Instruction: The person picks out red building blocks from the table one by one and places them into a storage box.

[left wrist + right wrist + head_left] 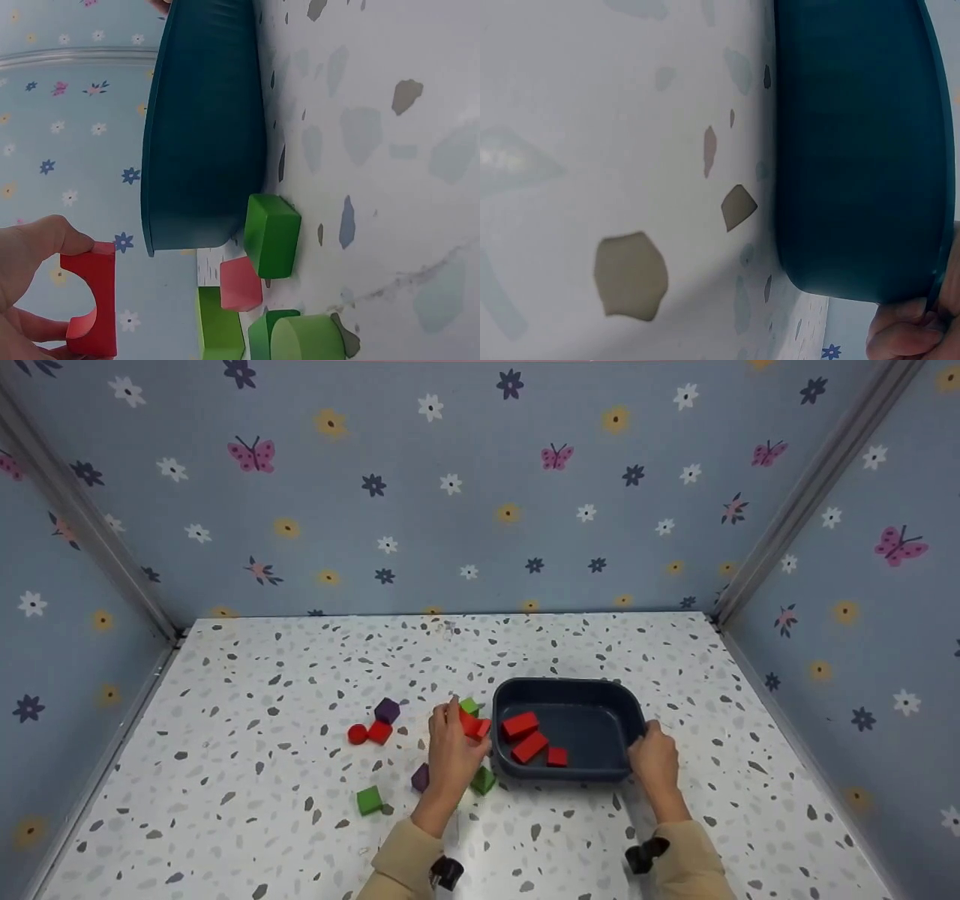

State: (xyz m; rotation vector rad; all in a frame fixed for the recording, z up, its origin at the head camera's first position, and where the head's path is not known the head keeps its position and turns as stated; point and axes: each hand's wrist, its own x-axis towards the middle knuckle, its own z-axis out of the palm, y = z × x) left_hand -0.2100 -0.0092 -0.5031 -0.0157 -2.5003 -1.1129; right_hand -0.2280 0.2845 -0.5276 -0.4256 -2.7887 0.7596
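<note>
A red arch-shaped block (107,300) is pinched between the thumb and fingers of my left hand (448,754), raised just outside the left wall of a dark blue rectangular bin (570,774). My right hand (655,761) grips the bin's right rim; in the right wrist view its curled fingers (905,330) show at that edge. Inside the bin, toward its left, lie two red rectangular blocks (529,747) and a smaller red block (556,756). Below the left hand, green blocks (271,235) and a red block (241,283) sit by the bin.
Left of the hand are a purple block (387,710), a red round block (358,734), a red cube (380,732) and a green cube (369,800). Another purple block (421,778) is partly hidden by the hand. Flowered walls (480,510) enclose the speckled table (247,720).
</note>
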